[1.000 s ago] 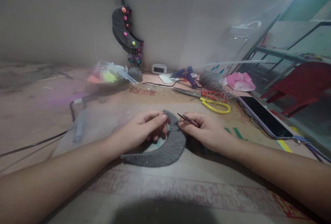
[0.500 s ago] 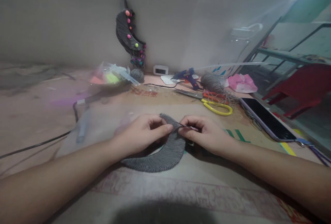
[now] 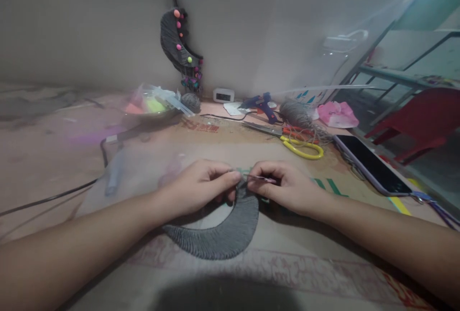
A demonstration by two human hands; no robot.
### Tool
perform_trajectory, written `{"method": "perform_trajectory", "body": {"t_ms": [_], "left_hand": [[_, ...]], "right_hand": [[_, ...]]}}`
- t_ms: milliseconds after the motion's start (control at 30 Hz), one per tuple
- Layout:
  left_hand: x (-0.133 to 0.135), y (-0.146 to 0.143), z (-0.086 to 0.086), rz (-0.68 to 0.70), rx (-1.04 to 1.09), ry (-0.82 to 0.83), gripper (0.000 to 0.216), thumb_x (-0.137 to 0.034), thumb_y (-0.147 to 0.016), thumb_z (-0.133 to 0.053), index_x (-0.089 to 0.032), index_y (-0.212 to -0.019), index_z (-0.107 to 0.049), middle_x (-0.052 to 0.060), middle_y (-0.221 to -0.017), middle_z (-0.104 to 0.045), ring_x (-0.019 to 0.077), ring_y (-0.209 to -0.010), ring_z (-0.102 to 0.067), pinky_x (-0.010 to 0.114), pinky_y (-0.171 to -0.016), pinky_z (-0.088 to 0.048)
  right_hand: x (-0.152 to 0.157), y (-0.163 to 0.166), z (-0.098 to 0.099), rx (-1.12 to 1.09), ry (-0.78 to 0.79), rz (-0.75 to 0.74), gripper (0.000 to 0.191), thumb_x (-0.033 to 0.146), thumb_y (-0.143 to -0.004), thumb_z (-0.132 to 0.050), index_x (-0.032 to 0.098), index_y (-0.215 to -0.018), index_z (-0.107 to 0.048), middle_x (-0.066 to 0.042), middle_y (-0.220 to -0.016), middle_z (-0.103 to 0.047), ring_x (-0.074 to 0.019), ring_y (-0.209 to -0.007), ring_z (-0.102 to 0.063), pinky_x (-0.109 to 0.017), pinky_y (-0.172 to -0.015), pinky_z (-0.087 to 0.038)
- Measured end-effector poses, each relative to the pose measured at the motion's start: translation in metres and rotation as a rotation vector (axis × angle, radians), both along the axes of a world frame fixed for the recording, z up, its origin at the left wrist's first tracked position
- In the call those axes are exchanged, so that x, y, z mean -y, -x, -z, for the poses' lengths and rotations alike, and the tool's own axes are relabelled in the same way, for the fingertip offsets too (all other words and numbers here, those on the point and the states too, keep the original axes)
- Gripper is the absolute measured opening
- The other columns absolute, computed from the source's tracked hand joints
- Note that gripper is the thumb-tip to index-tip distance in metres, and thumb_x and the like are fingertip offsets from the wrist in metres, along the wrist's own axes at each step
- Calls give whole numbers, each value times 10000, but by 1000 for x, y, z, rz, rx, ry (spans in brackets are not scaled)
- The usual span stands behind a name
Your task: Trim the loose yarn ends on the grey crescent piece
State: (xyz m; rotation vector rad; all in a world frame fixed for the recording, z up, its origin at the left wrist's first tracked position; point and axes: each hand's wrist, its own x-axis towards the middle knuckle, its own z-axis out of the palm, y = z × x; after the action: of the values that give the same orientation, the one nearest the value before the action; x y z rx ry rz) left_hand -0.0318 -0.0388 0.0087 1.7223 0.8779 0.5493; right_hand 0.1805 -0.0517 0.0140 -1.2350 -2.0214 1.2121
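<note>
A crescent wrapped in grey yarn (image 3: pixel 226 234) lies curved in front of me, its lower horn pointing left. My left hand (image 3: pixel 212 181) pinches it near its upper tip, which is mostly hidden by the fingers. Just to the right, my right hand (image 3: pixel 275 181) is closed around a thin, pointed tool (image 3: pixel 264 178). The tool's point is directed left at the crescent's upper end, close to my left fingertips; its exact kind is unclear.
Yellow-handled scissors (image 3: pixel 302 149), a grey yarn ball (image 3: pixel 296 112) and a blue glue gun (image 3: pixel 264 106) lie behind my hands. A phone (image 3: pixel 372 165) is at right. A decorated crescent (image 3: pixel 172 38) hangs on the wall above a bowl (image 3: pixel 149 115) and small clock (image 3: pixel 223 95).
The crescent has shifted down and toward me, so its upper tip no longer sticks up above my left fingers. Both hands stay nearly in place, and the right still holds the thin tool.
</note>
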Motion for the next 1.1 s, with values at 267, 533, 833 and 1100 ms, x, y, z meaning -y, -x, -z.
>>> {"method": "perform_trajectory", "body": {"t_ms": [267,533,833,1100], "left_hand": [[-1,-2,3,-34,75,120,259,-391,-806,-658,-147,-725,-626,-20,-626,-584,92,-571,-496,205,-530,-361],[-1,-2,1,-3,3,2,367,-386,-883,-552,-134,-620,-596,-25,-558,-546,79,-526,-461,202,-502,-343],[-5,1,3,22,114,154,328,-408,-877,-573,-122,-739,-656,5,-628,-610,72,-517,-490,183,-468,-335],[-13,2,3,1,250,337,326,-471,-807,-650,-155,-866,-597,-31,-639,-589,68,-489,-488,174,-444,-343]], "right_hand": [[4,3,-3,-66,114,69,304,458,-832,-600,176,-734,-542,61,-536,-437,-61,-438,-394,-175,-398,-290],[-1,-1,1,12,0,-2,316,455,-813,-640,176,-718,-527,54,-559,-449,-69,-485,-402,-178,-439,-296],[-2,-1,0,-74,58,-9,338,480,-795,-653,162,-738,-553,54,-583,-438,-65,-503,-376,-190,-450,-287],[-3,3,1,-277,231,-101,310,475,-880,-567,173,-851,-503,44,-558,-571,-60,-452,-430,-187,-422,-269]]}}
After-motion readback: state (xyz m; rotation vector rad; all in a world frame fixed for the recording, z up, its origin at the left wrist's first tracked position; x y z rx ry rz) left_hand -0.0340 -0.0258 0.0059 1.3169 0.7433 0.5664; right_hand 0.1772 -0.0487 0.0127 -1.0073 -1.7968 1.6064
